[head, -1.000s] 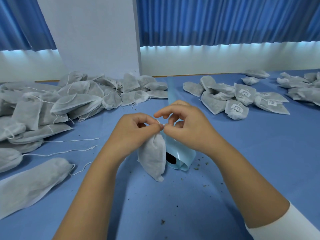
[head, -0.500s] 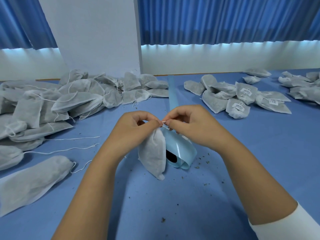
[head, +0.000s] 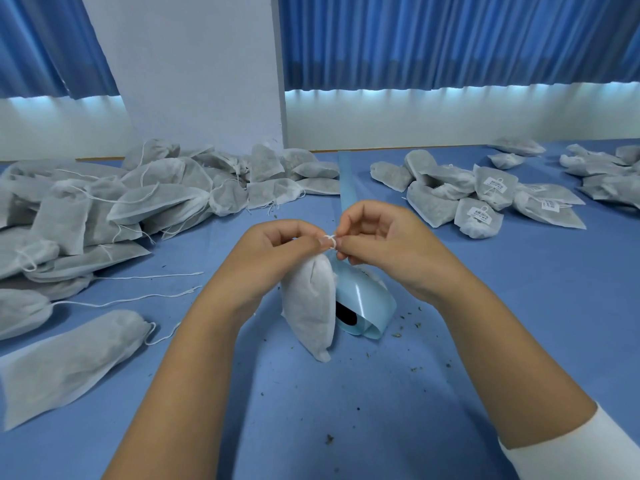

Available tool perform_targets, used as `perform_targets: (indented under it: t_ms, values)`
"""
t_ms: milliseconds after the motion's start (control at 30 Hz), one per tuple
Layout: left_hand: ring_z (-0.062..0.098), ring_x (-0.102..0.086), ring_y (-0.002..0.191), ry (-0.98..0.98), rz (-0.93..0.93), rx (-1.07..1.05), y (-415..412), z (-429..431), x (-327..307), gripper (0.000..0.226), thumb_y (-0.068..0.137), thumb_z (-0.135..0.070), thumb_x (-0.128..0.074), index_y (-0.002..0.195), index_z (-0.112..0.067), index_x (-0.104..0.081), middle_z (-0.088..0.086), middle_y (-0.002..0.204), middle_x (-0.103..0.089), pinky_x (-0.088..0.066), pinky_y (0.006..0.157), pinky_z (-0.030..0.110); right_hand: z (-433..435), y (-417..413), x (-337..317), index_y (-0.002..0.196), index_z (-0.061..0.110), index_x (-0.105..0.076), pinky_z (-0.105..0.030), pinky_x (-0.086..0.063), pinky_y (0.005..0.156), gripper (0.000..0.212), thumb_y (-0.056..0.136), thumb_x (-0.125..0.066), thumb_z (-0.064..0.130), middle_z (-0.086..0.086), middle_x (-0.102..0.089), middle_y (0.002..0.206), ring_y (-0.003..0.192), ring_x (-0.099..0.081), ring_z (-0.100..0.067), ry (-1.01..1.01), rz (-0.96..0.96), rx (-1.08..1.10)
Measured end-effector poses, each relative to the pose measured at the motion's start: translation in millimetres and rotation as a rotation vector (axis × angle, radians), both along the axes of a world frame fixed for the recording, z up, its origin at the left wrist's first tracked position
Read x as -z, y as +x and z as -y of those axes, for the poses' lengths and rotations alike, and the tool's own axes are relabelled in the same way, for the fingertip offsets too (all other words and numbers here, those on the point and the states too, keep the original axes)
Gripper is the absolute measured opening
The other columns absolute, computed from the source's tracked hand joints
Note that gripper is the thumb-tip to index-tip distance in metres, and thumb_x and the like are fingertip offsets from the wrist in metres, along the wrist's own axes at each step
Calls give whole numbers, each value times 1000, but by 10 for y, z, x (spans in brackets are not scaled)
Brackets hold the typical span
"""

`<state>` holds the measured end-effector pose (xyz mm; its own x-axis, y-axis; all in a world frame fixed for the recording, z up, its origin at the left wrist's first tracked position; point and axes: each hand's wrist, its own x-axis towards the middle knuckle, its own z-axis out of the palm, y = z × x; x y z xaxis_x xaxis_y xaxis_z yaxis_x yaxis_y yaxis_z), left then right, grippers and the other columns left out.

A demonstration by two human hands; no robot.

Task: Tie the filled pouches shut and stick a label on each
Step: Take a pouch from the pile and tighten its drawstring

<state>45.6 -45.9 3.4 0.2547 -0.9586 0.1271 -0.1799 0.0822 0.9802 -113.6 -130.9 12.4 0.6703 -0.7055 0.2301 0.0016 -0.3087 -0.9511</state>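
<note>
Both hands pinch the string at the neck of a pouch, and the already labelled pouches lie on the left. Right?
No: the head view shows the labelled pouches on the right, not the left. The left hand and right hand do pinch the string at the neck of the pouch.

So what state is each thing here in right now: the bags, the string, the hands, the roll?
held pouch, filled, neck gathered, no label showing
drawstring, small loop at the neck
left hand, grips held pouch's neck
right hand, pinches drawstring
label roll, partly unrolled, strip trailing away
left pile, strings loose, no labels showing
right pile, several labelled
</note>
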Motion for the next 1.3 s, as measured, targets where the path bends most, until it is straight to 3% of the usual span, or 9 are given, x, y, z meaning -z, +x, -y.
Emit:
perform_targets:
  t_ms: [100, 300, 500, 600, 733, 867, 1000, 1100, 1300]
  values:
    - [0, -58, 65, -7, -37, -7, 11, 0, -3, 8, 70, -34, -71, 71, -29, -77, -10, 75, -71, -41, 59, 11, -7, 18, 10, 81, 11, -68, -17, -51, 66, 17, 85, -67, -5, 2, -69, 72, 67, -65, -8, -13, 15, 5]
    - [1, -61, 71, -25, -64, -74, 36, 9, 10, 9, 70, -35, -72, 73, -30, -78, -12, 77, -72, -42, 73, 23, 5, 4, 13, 85, 11, -77, -19, -54, 72, 11, 83, -72, 1, -6, -75, 80, 75, -70, -12, -12, 84, 17]
    - [2, -64, 75, -14, -52, -71, 31, 9, 10, 2, 77, -30, -77, 75, -30, -79, -11, 81, -73, -43, 76, 24, 16, 22, 38, 86, 5, -75, -18, -54, 70, 5, 82, -74, 3, -7, -75, 79, 70, -69, -10, -34, 106, 72]
    - [3, -61, 71, 11, -34, -81, 38, 30, 31, 10, 84, -22, -75, 77, -29, -77, -12, 76, -70, -43, 70, 22, 47, 25, 48, 89, 1, -73, -20, -55, 73, 5, 86, -70, 2, -5, -74, 79, 70, -68, -10, -15, 114, 74]
    - [-2, -68, 82, 33, -91, 73, 9, 11, 31, 11, 88, -16, -70, 96, -22, -75, -9, 92, -77, -47, 68, 9, 51, 26, 53, 87, 4, -72, -20, -56, 75, 7, 88, -66, 1, -4, -74, 77, 72, -70, -11, -3, 138, 54]
    - [3, -70, 96, 63, -78, 119, 9, 5, 18, 19, 96, -21, -60, 94, -22, -79, -1, 102, -77, -50, 79, 16, 44, 31, 58, 87, 1, -71, -27, -58, 81, 7, 90, -65, 0, -10, -73, 79, 73, -69, -17, -6, 139, 41]
    - [11, -69, 79, 81, -142, 107, 30, 19, 11, 40, 100, -18, -43, 84, -21, -80, 4, 89, -76, -53, 67, 19, 51, 32, 52, 88, 1, -72, -21, -56, 76, 7, 89, -64, 0, -8, -73, 78, 70, -68, -11, 5, 153, 48]
    - [5, -60, 63, 104, -104, 89, 7, 9, 5, 38, 96, -15, -49, 73, -24, -77, -5, 73, -68, -47, 55, 15, 49, 33, 59, 92, -4, -70, -21, -56, 76, 8, 90, -63, -1, -12, -73, 79, 71, -69, -13, 13, 156, 38]
    - [5, -49, 51, 107, 11, -51, -31, 23, 1, 33, 94, -17, -54, 68, -26, -71, -8, 60, -57, -38, 47, 12, 55, 43, 58, 91, 3, -65, -21, -56, 74, 9, 94, -58, -1, -10, -70, 83, 73, -67, -11, -3, 148, 65]
